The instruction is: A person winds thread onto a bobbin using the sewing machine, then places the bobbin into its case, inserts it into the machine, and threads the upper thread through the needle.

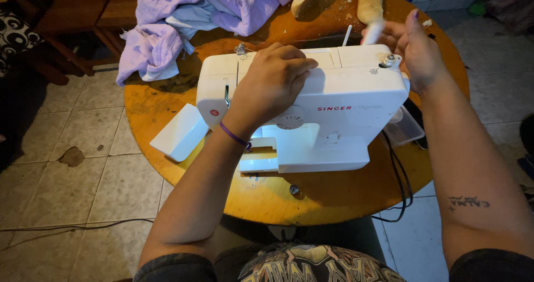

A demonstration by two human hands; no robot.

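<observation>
we see a white sewing machine (328, 112) standing near the middle of a round orange-brown wooden table (311, 195). the left hand (272, 81) lies on top of the machine, fingers curled loosely over its upper edge, a purple band (233, 135) around the wrist. the right hand (414, 48) is at the machine's far right end, fingers pinched on a small white spool (374, 32) just above the spool pin. a white detached tray piece (179, 133) lies left of the machine, lilac cloth (194, 12) is heaped at the table's far edge, and black cords (401, 184) hang off the right side.
</observation>
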